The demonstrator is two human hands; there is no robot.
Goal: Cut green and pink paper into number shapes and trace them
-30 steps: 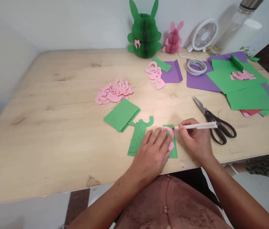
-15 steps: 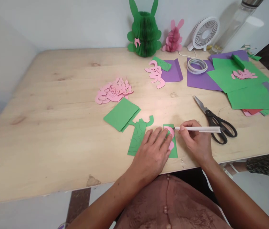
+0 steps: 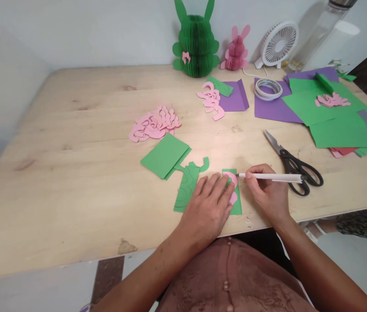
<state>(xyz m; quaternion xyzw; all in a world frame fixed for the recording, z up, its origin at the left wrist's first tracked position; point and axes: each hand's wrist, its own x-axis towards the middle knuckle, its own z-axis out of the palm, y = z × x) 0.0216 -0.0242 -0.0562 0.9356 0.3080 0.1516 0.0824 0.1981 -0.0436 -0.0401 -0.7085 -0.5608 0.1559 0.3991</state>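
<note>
My left hand [image 3: 210, 203] lies flat with its fingers stretched out, pressing a pink paper cutout [image 3: 233, 199] onto a small green paper piece [image 3: 237, 209]. Part of the cutout is hidden under the fingers. In my right hand [image 3: 268, 190] is a white pen [image 3: 277, 177], held nearly level, its tip at the cutout's upper right edge. Left of my left hand lies a green strip [image 3: 186, 190] with drawn curved outlines, along with a curved green cutout [image 3: 204, 164]. A folded green sheet [image 3: 165, 155] sits farther left.
Black-handled scissors [image 3: 292, 167] lie right of the pen. Pink cutouts [image 3: 155, 124] are piled behind the green sheet. Tape rolls [image 3: 268, 89], green sheets [image 3: 342, 130], a green paper rabbit [image 3: 197, 47], a pink rabbit [image 3: 235, 54] and a white fan [image 3: 279, 45] stand or lie toward the back.
Almost nothing differs. The pen's rear end has dipped very slightly, while its tip stays at the cutout's edge; the left hand holds its place.
</note>
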